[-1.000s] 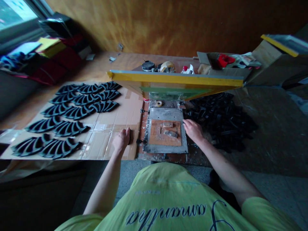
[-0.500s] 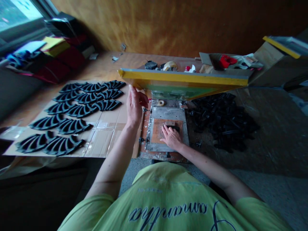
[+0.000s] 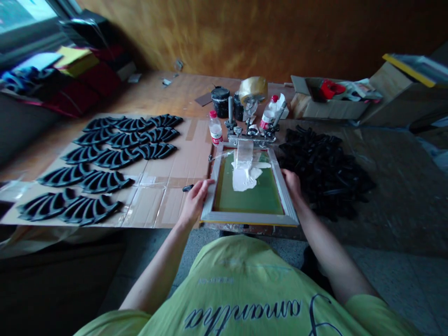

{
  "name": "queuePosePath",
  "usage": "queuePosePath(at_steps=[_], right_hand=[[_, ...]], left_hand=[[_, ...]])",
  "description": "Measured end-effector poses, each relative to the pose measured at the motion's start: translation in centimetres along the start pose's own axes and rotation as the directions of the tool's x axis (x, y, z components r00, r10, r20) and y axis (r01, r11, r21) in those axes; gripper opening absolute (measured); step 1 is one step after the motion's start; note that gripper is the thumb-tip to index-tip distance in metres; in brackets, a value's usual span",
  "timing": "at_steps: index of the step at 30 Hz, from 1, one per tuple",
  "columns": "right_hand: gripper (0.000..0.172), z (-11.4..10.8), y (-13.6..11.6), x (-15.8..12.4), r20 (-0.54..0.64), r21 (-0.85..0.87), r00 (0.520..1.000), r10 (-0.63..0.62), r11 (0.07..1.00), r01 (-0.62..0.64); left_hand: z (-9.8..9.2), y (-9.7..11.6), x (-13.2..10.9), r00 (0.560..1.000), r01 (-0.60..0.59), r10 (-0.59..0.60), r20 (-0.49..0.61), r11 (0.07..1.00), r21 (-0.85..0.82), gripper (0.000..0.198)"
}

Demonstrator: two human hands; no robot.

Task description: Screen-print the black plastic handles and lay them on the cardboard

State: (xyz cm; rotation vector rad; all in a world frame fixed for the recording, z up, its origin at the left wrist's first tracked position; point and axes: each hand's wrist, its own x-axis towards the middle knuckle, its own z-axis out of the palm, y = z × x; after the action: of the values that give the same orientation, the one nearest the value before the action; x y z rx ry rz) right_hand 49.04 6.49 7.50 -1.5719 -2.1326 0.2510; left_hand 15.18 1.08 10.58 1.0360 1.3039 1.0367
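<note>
A screen-printing frame [image 3: 249, 217] lies flat on the press in front of me, its green mesh [image 3: 259, 198] carrying a patch of white ink [image 3: 245, 175]. My left hand [image 3: 194, 201] grips the frame's left rail, fingers curled over it. On the right rail rests my right hand [image 3: 292, 184], its fingers closed on the edge. The frame's hinge clamps [image 3: 250, 133] sit at the far end. What lies under the screen is hidden.
Rows of black fan-shaped pieces [image 3: 105, 161] lie on flattened cardboard [image 3: 168, 186] to the left. A heap of black pieces [image 3: 324, 168] is on the right. Bottles [image 3: 214, 129], a black tin [image 3: 220, 100] and a tape roll [image 3: 252, 88] stand behind the press. Open boxes [image 3: 329, 105] sit at far right.
The frame was raised; it has swung down flat over the plate. My left hand came down with its left rail. My right hand left the plate and moved to the right rail.
</note>
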Motion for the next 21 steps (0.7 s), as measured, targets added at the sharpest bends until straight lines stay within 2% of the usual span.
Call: queuePosePath(at_steps=[2, 3, 4, 6, 7, 10, 13, 15, 17, 19, 20, 21], right_hand=[[0.037, -1.2, -0.1, 2.0, -0.16, -0.038, 0.984, 0.084, 0.995, -0.092], [0.035, -1.4, -0.9, 3.1, -0.212, -0.061, 0.973, 0.085, 0.993, -0.1], [0.043, -1.2, -2.0, 4.3, -0.223, -0.087, 0.973, 0.051, 0.994, -0.072], [0.057, -0.3, -4.6, 6.4, -0.118, -0.147, 0.991, -0.069, 0.988, 0.051], [0.055, 0.4, -5.8, 7.1, -0.039, -0.171, 0.993, -0.115, 0.979, 0.107], [0.025, 2.4, -7.9, 7.3, 0.161, -0.201, 0.978, -0.135, 0.965, 0.166], [0.003, 3.2, -7.7, 4.6, 0.27, -0.17, 0.947, -0.174, 0.96, 0.225], [0.014, 2.6, -7.0, 2.4, 0.307, -0.105, 0.908, -0.286, 0.938, 0.331], [0.024, 1.7, -6.3, 1.1, 0.341, -0.018, 0.848, -0.405, 0.899, 0.437], [0.023, 0.8, -6.0, 0.9, 0.38, 0.048, 0.797, -0.469, 0.87, 0.49], [0.018, 0.6, -5.9, 1.2, 0.389, 0.057, 0.79, -0.473, 0.869, 0.492], [0.014, 0.6, -6.0, 1.5, 0.381, 0.047, 0.803, -0.458, 0.877, 0.478]], left_hand=[[-0.3, -3.4, -0.2, 0.995, 0.086, -0.086, 0.051, 0.996, -0.003, 0.071], [-0.3, -4.9, 0.0, 0.993, 0.102, -0.102, 0.051, 0.995, 0.005, 0.078], [-0.3, -6.1, 0.2, 0.993, 0.109, -0.11, 0.04, 0.994, 0.026, 0.081], [-0.2, -7.7, 0.9, 0.993, 0.119, -0.119, 0.003, 0.988, 0.098, 0.079], [-0.2, -8.2, 1.1, 0.992, 0.123, -0.123, -0.01, 0.983, 0.135, 0.077], [-0.2, -8.8, 1.6, 0.993, 0.12, -0.119, -0.018, 0.975, 0.19, 0.071], [-0.3, -9.1, 1.6, 0.993, 0.116, -0.119, 0.001, 0.973, 0.2, 0.066], [-0.3, -9.2, 1.6, 0.992, 0.125, -0.129, 0.007, 0.975, 0.186, 0.066], [-0.2, -9.2, 1.5, 0.99, 0.136, -0.139, 0.007, 0.976, 0.168, 0.066], [-0.2, -9.1, 1.6, 0.99, 0.141, -0.143, 0.003, 0.977, 0.161, 0.067], [-0.2, -9.1, 1.6, 0.99, 0.141, -0.143, 0.0, 0.977, 0.16, 0.067], [-0.2, -9.0, 1.6, 0.99, 0.139, -0.14, -0.005, 0.978, 0.159, 0.068]])
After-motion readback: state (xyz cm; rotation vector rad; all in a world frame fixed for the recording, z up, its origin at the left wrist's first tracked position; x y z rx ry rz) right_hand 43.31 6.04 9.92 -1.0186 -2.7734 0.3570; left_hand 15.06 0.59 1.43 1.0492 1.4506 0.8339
